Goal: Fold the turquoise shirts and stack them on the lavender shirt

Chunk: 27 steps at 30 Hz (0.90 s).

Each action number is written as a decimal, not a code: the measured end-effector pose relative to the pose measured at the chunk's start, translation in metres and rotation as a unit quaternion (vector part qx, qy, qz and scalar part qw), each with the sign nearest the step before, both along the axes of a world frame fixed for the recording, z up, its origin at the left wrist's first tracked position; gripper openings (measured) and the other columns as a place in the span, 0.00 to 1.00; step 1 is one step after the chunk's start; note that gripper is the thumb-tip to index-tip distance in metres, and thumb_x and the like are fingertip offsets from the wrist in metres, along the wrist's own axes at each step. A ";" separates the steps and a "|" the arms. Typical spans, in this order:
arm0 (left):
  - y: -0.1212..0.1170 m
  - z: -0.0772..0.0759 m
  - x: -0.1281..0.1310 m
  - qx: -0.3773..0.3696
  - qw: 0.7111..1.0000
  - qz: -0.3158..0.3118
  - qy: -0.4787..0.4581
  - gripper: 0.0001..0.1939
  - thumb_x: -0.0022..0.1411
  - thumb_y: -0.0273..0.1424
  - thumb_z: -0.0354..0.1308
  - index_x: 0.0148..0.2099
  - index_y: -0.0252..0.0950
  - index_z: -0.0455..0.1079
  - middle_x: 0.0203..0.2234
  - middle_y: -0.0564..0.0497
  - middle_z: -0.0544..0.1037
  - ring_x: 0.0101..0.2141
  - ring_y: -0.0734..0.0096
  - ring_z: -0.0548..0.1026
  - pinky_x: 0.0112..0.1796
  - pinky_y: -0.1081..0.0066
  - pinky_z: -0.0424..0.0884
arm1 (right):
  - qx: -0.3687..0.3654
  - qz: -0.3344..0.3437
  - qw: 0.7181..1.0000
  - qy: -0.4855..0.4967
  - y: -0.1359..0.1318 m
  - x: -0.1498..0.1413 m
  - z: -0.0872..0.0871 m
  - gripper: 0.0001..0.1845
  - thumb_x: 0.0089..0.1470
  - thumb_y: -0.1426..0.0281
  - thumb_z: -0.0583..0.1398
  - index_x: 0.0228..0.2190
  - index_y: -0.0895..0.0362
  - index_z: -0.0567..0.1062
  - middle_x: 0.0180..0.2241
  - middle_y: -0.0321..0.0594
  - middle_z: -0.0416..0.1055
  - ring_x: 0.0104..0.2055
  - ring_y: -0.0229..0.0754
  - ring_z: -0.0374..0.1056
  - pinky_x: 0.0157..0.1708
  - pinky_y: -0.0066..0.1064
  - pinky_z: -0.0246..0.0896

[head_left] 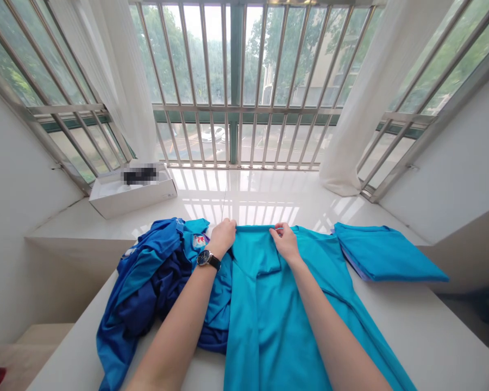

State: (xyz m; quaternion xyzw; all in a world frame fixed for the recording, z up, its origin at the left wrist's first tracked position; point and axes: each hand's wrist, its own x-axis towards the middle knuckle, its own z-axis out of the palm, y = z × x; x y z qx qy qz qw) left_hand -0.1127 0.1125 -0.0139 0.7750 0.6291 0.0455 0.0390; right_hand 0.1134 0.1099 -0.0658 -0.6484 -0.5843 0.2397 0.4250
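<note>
A teal long-sleeved shirt [285, 309] lies spread over the white table, its left side folded inward. At its far edge, my left hand [223, 237] pinches the folded corner; a dark-faced watch [207, 259] is on that wrist. My right hand [285, 241] has thumb and fingers closed on the same edge, farther right. Left of the shirt is a crumpled heap of blue and navy clothes [158, 288], partly behind my left forearm. A folded teal garment [387, 252] rests to the right, a purple layer showing at its side.
A white box [134, 195] with a blurred dark item stands on the glossy windowsill [244, 193] at the back left. White curtains [346, 119] hang on both sides of the barred window. The white table [440, 331] ends at the lower right.
</note>
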 end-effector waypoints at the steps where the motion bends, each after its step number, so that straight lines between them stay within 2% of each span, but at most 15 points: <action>1: 0.000 0.000 0.001 0.005 1.000 0.006 -0.002 0.13 0.71 0.30 0.44 0.50 0.36 0.68 0.45 0.43 0.73 0.45 0.62 0.76 0.42 0.68 0.71 | -0.002 -0.001 1.000 0.003 0.000 0.000 -0.001 0.15 0.52 0.57 0.57 0.37 0.54 0.69 0.30 0.39 0.76 0.28 0.42 0.70 0.32 0.34 0.65; 6: 0.001 -0.003 0.001 0.010 1.000 0.015 -0.010 0.12 0.72 0.30 0.45 0.49 0.36 0.68 0.44 0.44 0.73 0.43 0.62 0.76 0.40 0.69 0.71 | -0.009 0.004 1.000 -0.001 -0.002 0.000 0.000 0.18 0.44 0.61 0.64 0.38 0.54 0.72 0.28 0.37 0.76 0.30 0.43 0.71 0.34 0.34 0.65; 13: 0.001 -0.006 0.003 0.010 1.000 0.020 -0.015 0.12 0.71 0.27 0.44 0.49 0.35 0.68 0.44 0.43 0.73 0.43 0.63 0.76 0.40 0.70 0.71 | 0.009 -0.013 0.999 -0.028 -0.004 -0.002 0.005 0.18 0.53 0.61 0.59 0.46 0.52 0.70 0.36 0.40 0.78 0.31 0.42 0.70 0.38 0.35 0.64; 18: -0.001 -0.004 0.003 0.003 1.000 0.017 -0.013 0.13 0.71 0.25 0.43 0.50 0.36 0.67 0.44 0.43 0.73 0.43 0.65 0.76 0.41 0.70 0.71 | -0.026 0.019 0.998 -0.063 -0.005 0.007 0.006 0.19 0.49 0.63 0.63 0.44 0.54 0.71 0.31 0.38 0.76 0.34 0.44 0.72 0.38 0.33 0.64; 23: -0.006 0.004 0.001 -0.005 1.000 0.021 0.006 0.12 0.70 0.27 0.46 0.50 0.36 0.68 0.45 0.42 0.73 0.47 0.60 0.74 0.43 0.66 0.71 | -0.050 0.036 0.994 -0.091 -0.005 0.010 0.005 0.14 0.49 0.65 0.63 0.40 0.53 0.72 0.30 0.35 0.75 0.34 0.42 0.72 0.36 0.32 0.63; 27: -0.009 0.007 -0.001 -0.007 0.998 0.055 0.022 0.13 0.70 0.31 0.47 0.50 0.33 0.69 0.45 0.38 0.72 0.49 0.53 0.72 0.43 0.62 0.72 | -0.051 0.032 0.993 -0.104 -0.006 0.009 0.005 0.13 0.51 0.65 0.62 0.40 0.54 0.71 0.31 0.36 0.75 0.35 0.42 0.72 0.38 0.32 0.63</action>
